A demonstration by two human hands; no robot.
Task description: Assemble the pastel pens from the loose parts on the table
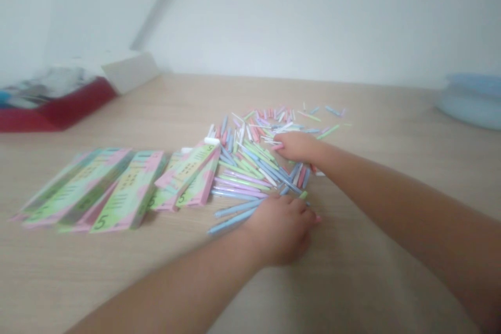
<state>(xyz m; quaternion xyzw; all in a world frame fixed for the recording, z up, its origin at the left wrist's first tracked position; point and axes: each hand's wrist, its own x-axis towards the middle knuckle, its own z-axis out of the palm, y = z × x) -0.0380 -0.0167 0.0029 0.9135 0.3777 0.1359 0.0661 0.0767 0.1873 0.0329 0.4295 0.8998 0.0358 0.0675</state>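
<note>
A spread of thin pastel sticks [250, 162] in blue, green, lilac, pink and white lies across the table. My left hand [282, 227] is at the near edge of the spread, back upward, with its fingers curled closed. Green and pink stick ends show beside those fingers; the palm is hidden. Two blue sticks [235, 222] lie by the left wrist. Farther back, my right hand [295, 146] reaches over the spread from the right, fingers pinched together. White and pink sticks [277, 145] poke out at its fingertips. The picture is blurred.
Narrow pastel packets [125, 193], printed with a 5, lie in a slanted row on the wooden table [376, 292]. A red box [78, 99] with mixed items stands at the far left. A pale blue round container [473, 102] is at the back right, near the white wall.
</note>
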